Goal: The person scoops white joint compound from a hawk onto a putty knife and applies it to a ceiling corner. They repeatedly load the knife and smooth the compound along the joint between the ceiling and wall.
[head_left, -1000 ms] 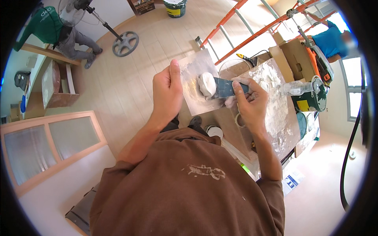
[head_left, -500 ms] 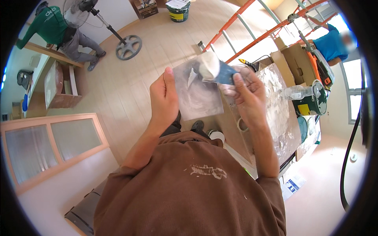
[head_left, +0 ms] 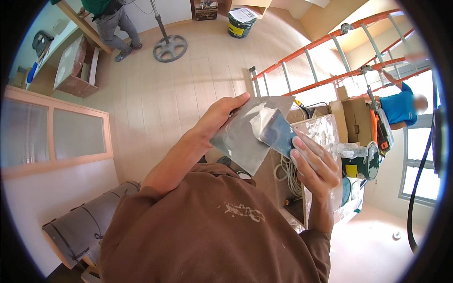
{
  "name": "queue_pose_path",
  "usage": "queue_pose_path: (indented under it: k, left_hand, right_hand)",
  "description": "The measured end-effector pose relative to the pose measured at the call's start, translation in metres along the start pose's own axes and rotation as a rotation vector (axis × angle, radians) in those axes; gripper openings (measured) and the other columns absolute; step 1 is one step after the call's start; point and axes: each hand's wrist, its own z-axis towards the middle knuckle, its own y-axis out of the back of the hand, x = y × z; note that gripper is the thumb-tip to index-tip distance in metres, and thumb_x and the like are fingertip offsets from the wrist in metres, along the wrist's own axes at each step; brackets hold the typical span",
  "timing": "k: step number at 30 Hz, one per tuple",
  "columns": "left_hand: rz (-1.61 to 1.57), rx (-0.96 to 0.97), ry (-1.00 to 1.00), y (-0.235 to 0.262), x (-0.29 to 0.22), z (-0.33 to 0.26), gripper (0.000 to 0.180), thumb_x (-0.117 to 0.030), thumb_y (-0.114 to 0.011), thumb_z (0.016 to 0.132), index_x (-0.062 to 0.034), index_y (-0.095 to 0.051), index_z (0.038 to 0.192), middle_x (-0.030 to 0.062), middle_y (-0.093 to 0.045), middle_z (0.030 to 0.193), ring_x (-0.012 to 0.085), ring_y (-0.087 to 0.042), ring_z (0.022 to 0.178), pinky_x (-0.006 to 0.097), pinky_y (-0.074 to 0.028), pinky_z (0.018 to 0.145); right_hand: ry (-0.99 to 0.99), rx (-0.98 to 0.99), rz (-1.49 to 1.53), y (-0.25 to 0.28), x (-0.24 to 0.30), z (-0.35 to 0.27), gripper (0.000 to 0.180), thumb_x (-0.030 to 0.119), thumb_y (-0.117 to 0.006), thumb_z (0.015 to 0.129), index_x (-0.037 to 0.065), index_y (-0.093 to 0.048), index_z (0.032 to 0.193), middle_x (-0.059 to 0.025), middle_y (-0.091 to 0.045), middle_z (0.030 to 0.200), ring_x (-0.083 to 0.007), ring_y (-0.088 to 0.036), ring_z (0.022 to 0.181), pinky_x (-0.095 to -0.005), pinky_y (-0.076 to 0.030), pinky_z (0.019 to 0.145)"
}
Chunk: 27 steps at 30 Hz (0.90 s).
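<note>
My left hand point(head_left: 214, 115) grips a thin, square grey metal plate point(head_left: 238, 146) by its left edge, the thumb lying along the top. White putty point(head_left: 261, 122) sits in a lump on the plate, with smears around it. In my right hand point(head_left: 317, 165) is a flat blue-grey putty scraper point(head_left: 279, 134), its blade tilted over the plate against the putty. The fingers of that hand lie along the back of the scraper; the thumb is hidden beneath. White residue marks the fingertips.
To the right, a putty-smeared board point(head_left: 325, 129) lies beside a cardboard box point(head_left: 357, 121), a green bucket point(head_left: 362, 167) and coiled cable point(head_left: 291, 178). An orange ladder point(head_left: 309, 46) stands beyond, near a person in blue point(head_left: 398, 106). Another person point(head_left: 118, 29) stands far left by a stand base point(head_left: 170, 48).
The plate has turned and come lower, nearer my body. The scraper, earlier raised with putty at its end, is now lower, its broad face turned up. My view has shifted right.
</note>
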Motion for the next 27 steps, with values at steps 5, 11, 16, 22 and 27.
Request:
queue_pose_path:
  k: [5,11,16,22,27]
  left_hand:
    - [0.016,0.015,-0.027,0.004,0.004,-0.001,0.034,-0.034,-0.055,0.093,-0.0019,-0.065,0.09,0.0031,-0.065,0.082,0.0075,-0.06,0.067,0.022,-0.048,0.06]
    - [0.274,-0.088,-0.219,0.005,-0.009,-0.011,0.042,-0.039,-0.048,0.096,-0.0012,-0.067,0.09,0.0008,-0.062,0.077,0.0049,-0.054,0.064,0.021,-0.044,0.059]
    - [0.414,-0.036,-0.287,-0.011,-0.016,-0.028,0.04,-0.037,-0.051,0.095,-0.0028,-0.066,0.082,-0.0041,-0.058,0.07,0.0013,-0.048,0.061,0.018,-0.037,0.056]
    - [0.587,0.039,-0.271,-0.018,-0.01,-0.025,0.045,-0.035,-0.043,0.099,0.003,-0.065,0.089,0.0002,-0.061,0.074,0.0038,-0.052,0.065,0.02,-0.043,0.059]
    - [0.407,-0.054,-0.243,-0.019,-0.002,-0.022,0.044,-0.032,-0.043,0.1,0.0027,-0.063,0.084,-0.0002,-0.06,0.073,0.0031,-0.049,0.062,0.02,-0.041,0.056]
  right_hand:
    - [-0.018,0.013,0.009,0.018,0.002,-0.007,0.019,-0.008,-0.066,0.07,-0.003,-0.065,0.089,-0.0197,-0.067,0.093,-0.0341,-0.068,0.085,-0.04,-0.059,0.071]
    - [-0.54,-0.22,0.054,0.036,-0.005,-0.012,0.016,-0.009,-0.058,0.08,-0.005,-0.062,0.095,-0.0175,-0.069,0.091,-0.0198,-0.069,0.068,-0.0268,-0.054,0.058]
    - [-0.796,0.079,0.344,0.046,-0.031,0.036,0.015,0.004,-0.061,0.086,-0.003,-0.064,0.099,-0.0049,-0.062,0.068,-0.0064,-0.055,0.05,-0.0187,-0.04,0.045]
    - [-0.708,0.357,0.264,0.043,-0.046,0.041,0.013,0.009,-0.062,0.085,-0.002,-0.063,0.091,-0.0069,-0.057,0.061,-0.0083,-0.046,0.05,-0.0233,-0.04,0.051]
    - [-0.865,0.376,0.214,0.038,-0.031,0.029,0.01,0.007,-0.061,0.084,-0.002,-0.063,0.088,-0.0065,-0.059,0.061,-0.008,-0.052,0.049,-0.0236,-0.043,0.05]
